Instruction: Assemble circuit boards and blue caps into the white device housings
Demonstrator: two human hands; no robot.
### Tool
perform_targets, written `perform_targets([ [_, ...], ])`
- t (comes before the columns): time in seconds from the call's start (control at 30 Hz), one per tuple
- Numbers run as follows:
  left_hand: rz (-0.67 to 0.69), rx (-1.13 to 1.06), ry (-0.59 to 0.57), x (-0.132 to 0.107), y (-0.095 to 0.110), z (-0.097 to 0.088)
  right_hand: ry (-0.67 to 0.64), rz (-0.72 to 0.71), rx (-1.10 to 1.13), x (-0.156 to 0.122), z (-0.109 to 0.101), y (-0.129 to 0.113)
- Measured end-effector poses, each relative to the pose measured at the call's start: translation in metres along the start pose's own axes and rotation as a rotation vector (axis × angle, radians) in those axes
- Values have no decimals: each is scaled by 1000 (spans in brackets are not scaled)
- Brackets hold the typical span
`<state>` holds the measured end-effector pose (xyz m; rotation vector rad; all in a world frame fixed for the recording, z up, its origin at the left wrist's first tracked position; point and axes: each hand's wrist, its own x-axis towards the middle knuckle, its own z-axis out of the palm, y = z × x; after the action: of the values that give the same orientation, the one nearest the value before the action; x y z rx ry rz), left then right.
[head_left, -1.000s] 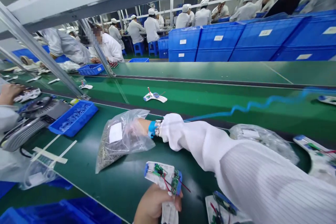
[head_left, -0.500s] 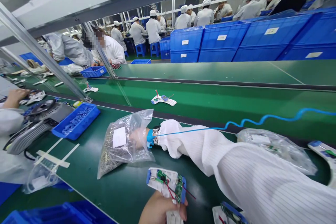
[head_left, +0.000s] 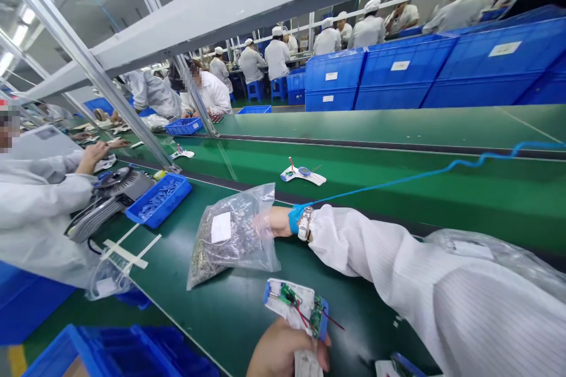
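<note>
The left hand pinched a white plastic housing by its narrow stem, thumb across the front, over the green desk. The moulded shell looked light, stiff and smooth; its flat green circuit boards and thin red wires seemed fragile, making the bare stem the safer hold. The right hand reached into a clear plastic bag lying on the desk beyond the housing; wrinkled, glossy film blurred it, so whether its fingers were spread or closed could not be told. Soft and probably slippery, the bag bulged with small metallic-looking parts, likely heavy and shifting, best supported from beneath. A white label lay on its face.
</note>
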<state>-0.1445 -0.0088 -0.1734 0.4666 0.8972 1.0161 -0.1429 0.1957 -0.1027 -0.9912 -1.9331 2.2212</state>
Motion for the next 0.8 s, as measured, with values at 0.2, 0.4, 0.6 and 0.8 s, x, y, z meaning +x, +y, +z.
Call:
perform_targets([
  [0.2,-21,6,-56,-5,11,-1,91,159,-81,-50,-54,0],
  [0.4,-13,36,-103,-7,16,-7,203,181,-266,-89,-82,2],
  [0.6,-26,43,-121,-10,24,0,271,128,-551,-114,-91,-2],
  [0.8,-35,68,-136,-15,22,0,258,20,-881,-108,-85,19],
])
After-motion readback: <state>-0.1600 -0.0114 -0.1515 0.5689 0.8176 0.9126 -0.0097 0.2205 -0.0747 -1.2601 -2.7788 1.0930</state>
